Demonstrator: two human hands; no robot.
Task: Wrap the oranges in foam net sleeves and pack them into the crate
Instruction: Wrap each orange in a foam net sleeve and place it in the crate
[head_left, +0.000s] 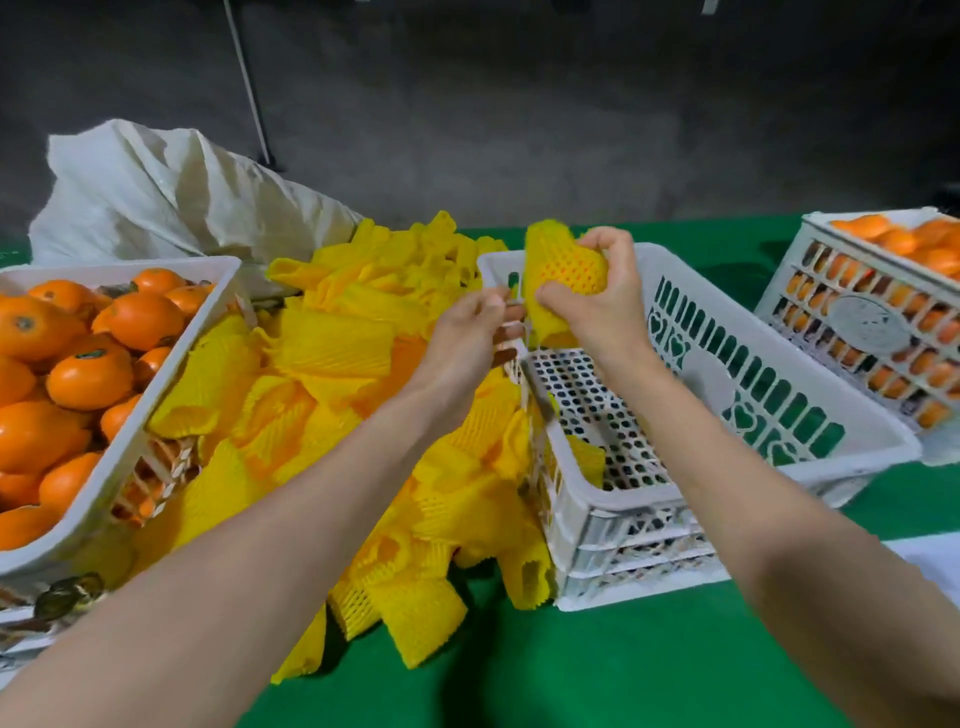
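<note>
Wrapping gets under way at a green surface: my right hand grips one orange inside a yellow foam sleeve, thumb on the near side and fingers curled over the top, above the far left corner of the white crate that stands in front of me. My left hand reaches in from the left with its fingers at the sleeve's lower end; they are blurred, and whether they pinch the foam or only touch it cannot be told. The sleeve's long axis runs nearly upright, leaning a little, one open end pointing up and away from me and the other down toward the crate floor, with the fruit bulging in the middle of the tube and spare foam beyond it at both ends. By my reading the job has barely begun. No wrapped fruit shows in the crate, only a loose sleeve against its left wall. The left crate is heaped with bare oranges, and between the two crates lies a deep pile of sleeves, backed by a white sack. A far crate at right also holds oranges, which look unwrapped. What is left, as I judge it: set this one down in the crate, then sleeve and pack the rest.
</note>
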